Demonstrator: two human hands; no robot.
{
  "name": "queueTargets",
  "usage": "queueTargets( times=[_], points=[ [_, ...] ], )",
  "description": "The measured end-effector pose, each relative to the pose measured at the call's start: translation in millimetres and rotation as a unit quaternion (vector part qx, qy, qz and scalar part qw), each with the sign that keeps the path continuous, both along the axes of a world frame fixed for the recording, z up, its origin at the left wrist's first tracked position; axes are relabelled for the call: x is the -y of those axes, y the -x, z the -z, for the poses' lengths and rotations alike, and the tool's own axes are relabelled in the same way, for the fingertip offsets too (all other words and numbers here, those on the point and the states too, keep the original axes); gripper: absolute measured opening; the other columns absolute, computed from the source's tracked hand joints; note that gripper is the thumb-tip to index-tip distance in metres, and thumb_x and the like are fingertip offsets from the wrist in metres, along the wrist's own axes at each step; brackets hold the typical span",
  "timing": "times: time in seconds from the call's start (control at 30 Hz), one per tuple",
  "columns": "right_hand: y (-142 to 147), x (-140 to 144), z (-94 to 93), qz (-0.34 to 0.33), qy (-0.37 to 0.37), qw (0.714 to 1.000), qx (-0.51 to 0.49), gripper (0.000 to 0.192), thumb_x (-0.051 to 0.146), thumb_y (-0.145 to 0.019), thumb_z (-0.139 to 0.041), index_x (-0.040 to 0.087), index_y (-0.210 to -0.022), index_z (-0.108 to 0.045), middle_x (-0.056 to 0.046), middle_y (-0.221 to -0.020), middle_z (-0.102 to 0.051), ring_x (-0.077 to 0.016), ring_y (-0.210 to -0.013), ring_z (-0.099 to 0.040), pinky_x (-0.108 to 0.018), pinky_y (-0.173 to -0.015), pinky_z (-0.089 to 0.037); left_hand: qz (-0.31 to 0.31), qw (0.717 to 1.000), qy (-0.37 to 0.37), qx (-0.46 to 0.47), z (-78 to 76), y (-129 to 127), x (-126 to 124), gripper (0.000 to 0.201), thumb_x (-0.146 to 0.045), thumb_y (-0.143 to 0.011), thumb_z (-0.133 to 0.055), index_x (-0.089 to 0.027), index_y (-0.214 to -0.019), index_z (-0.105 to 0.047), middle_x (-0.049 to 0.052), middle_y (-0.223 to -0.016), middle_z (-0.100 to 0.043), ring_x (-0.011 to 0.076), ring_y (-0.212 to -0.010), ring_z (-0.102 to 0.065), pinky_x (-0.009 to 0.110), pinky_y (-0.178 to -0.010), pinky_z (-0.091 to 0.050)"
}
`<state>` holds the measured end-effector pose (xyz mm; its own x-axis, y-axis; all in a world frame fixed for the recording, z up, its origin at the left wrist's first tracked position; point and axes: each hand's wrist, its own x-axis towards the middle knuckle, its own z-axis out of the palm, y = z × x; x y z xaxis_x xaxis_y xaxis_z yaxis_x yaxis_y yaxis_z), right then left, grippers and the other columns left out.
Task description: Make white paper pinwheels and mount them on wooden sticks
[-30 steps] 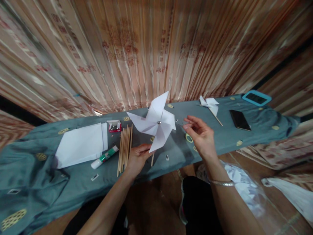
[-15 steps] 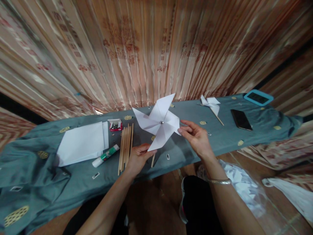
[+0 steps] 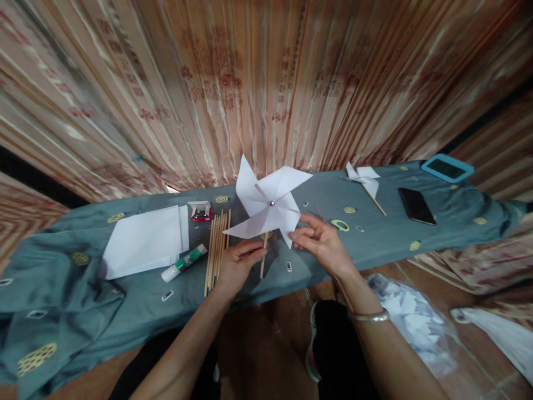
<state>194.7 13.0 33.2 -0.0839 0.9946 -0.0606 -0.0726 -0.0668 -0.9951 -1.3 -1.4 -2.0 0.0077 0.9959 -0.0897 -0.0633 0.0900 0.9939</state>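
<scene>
A white paper pinwheel point(image 3: 271, 191) with a shiny pin at its centre stands up in front of me on a thin wooden stick point(image 3: 262, 269). My left hand point(image 3: 240, 265) is closed, pinching the stick just below the blades. At the lower right blade, my right hand point(image 3: 320, 241) has its fingertips and thumb closed at the paper's edge. Beside my left hand lies a row of wooden sticks point(image 3: 214, 250). Green-handled scissors point(image 3: 340, 225) rest on the cloth past my right hand, their blades partly hidden.
On the cloth-covered table point(image 3: 145, 311) lie a paper stack point(image 3: 141, 241), a glue stick point(image 3: 184, 263), and a red box of pins point(image 3: 200, 211). To the right are another pinwheel point(image 3: 364, 176), a phone point(image 3: 416, 205) and a blue-framed device point(image 3: 447, 168). A plastic bag of paper scraps point(image 3: 412, 316) sits on the floor.
The pinwheel's blades have turned. My left hand's grip now shows on the stick, clear of the blade that covered it. The scissors have come into sight as my right hand shifted slightly lower left.
</scene>
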Motion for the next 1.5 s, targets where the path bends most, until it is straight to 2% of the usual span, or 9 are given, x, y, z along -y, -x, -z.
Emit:
queueTargets(
  times=[0.47,0.7,0.8,0.87,0.93,1.0,1.13,1.37,1.5],
  points=[
    [34.6,14.4,-1.0,-0.099,0.036,0.993,-0.058,0.053,0.043,-0.059,-0.085,0.022,-0.103,-0.063,0.0,-0.076,-0.074,-0.0131,-0.064,-0.063,-0.024,-0.059,-0.05,0.022,1.0,-0.022,-0.001,-6.0,3.1,0.2,0.024,-0.039,-0.061,-0.08,-0.019,-0.074,-0.078,0.005,-0.078,-0.075,0.02,-0.076,-0.067,0.029,-0.072,-0.052],
    [10.5,12.8,-7.9,-0.102,0.004,0.991,0.084,0.037,0.045,-0.071,-0.077,0.019,-0.095,-0.069,-0.003,-0.072,-0.075,-0.0124,-0.058,-0.061,-0.025,-0.054,-0.044,0.016,1.0,-0.018,-0.02,-8.1,5.6,0.7,0.023,-0.036,-0.062,-0.081,-0.017,-0.076,-0.079,0.005,-0.08,-0.075,0.0199,-0.076,-0.065,0.028,-0.071,-0.05],
    [-11.2,5.9,-19.3,-0.039,-0.039,0.992,0.11,0.033,0.048,-0.069,-0.078,0.018,-0.083,-0.071,-0.003,-0.063,-0.072,-0.013,-0.055,-0.061,-0.025,-0.052,-0.045,0.019,0.999,-0.02,-0.021,-6.7,6.9,0.4,0.022,-0.035,-0.063,-0.079,-0.018,-0.077,-0.08,0.004,-0.076,-0.074,0.0187,-0.074,-0.064,0.026,-0.069,-0.049],
    [-22.0,0.9,-23.6,0.077,-0.093,0.986,0.112,0.032,0.047,-0.068,-0.078,0.018,-0.081,-0.071,-0.002,-0.062,-0.071,-0.0137,-0.055,-0.061,-0.026,-0.053,-0.046,0.031,0.999,-0.02,-0.025,-5.6,7.2,0.3,0.022,-0.035,-0.062,-0.078,-0.019,-0.076,-0.08,0.003,-0.073,-0.073,0.0182,-0.073,-0.063,0.026,-0.067,-0.048],
    [-28.9,-3.3,-23.5,0.191,-0.154,0.961,0.131,0.032,0.045,-0.069,-0.078,0.019,-0.088,-0.071,-0.003,-0.073,-0.074,-0.0155,-0.064,-0.065,-0.029,-0.062,-0.051,0.048,0.998,-0.014,-0.032,-5.3,7.0,0.7,0.022,-0.035,-0.061,-0.079,-0.019,-0.075,-0.08,0.002,-0.073,-0.073,0.018,-0.073,-0.063,0.025,-0.066,-0.047],
    [-32.6,-6.3,-19.9,0.247,-0.201,0.932,0.173,0.036,0.041,-0.07,-0.078,0.02,-0.098,-0.071,-0.006,-0.091,-0.076,-0.0177,-0.077,-0.067,-0.034,-0.074,-0.053,0.064,0.997,-0.01,-0.034,-6.0,6.4,1.6,0.021,-0.035,-0.06,-0.079,-0.018,-0.074,-0.079,0.003,-0.073,-0.073,0.0178,-0.072,-0.062,0.025,-0.066,-0.047],
    [-34.5,-8.3,-9.9,0.228,-0.214,0.927,0.207,0.039,0.037,-0.073,-0.076,0.021,-0.108,-0.069,-0.008,-0.104,-0.074,-0.0198,-0.087,-0.067,-0.038,-0.083,-0.053,0.084,0.996,-0.008,-0.024,-7.9,4.5,4.0,0.02,-0.034,-0.061,-0.079,-0.019,-0.074,-0.08,0.003,-0.073,-0.072,0.0178,-0.072,-0.062,0.026,-0.067,-0.048],
    [-29.1,-8.3,-6.5,0.207,-0.152,0.959,0.122,0.035,0.037,-0.067,-0.078,0.019,-0.096,-0.071,-0.003,-0.079,-0.073,-0.0164,-0.072,-0.066,-0.033,-0.073,-0.054,0.064,0.998,0.002,0.004,-4.2,3.2,3.6,0.021,-0.034,-0.059,-0.081,-0.018,-0.073,-0.079,0.002,-0.071,-0.072,0.0168,-0.07,-0.062,0.025,-0.065,-0.048],
    [-22.1,-7.4,-8.4,0.194,-0.105,0.974,0.047,0.04,0.035,-0.057,-0.085,0.019,-0.091,-0.072,0.0,-0.072,-0.071,-0.0138,-0.067,-0.064,-0.029,-0.068,-0.053,0.03,0.999,0.012,0.024,-2.3,2.6,0.9,0.026,-0.037,-0.054,-0.085,-0.019,-0.073,-0.079,0.004,-0.077,-0.076,0.0209,-0.078,-0.068,0.032,-0.078,-0.053]
  ],
)
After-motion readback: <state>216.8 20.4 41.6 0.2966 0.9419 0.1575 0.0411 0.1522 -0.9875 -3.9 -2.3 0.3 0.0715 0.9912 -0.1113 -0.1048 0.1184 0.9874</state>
